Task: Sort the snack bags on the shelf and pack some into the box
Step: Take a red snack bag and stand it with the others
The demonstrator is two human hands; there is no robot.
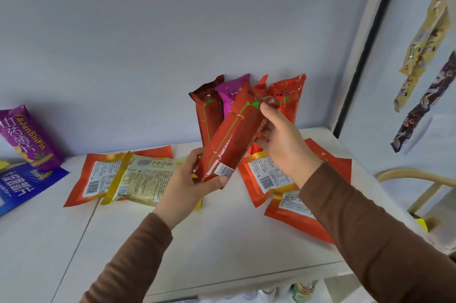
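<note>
A long red snack bag (232, 135) with a green line is held tilted above the white shelf (197, 241). My left hand (192, 186) grips its lower end by the barcode. My right hand (283, 140) grips its upper right side. Behind it, a dark red bag (206, 115), a magenta bag (228, 93) and an orange bag (288, 100) lean upright against the back wall. Flat orange bags lie at the left (91, 179) and the right (261, 177). A pale yellow bag (145, 179) lies on the left one. No box is in view.
A purple bag (27, 137) stands at the far left above a blue bag (22, 184). Yellow and brown snack bags (419, 56) hang on the right side panel. A curved wooden chair back (419, 177) is beyond the shelf's right edge. Cans (303, 290) show below the front edge.
</note>
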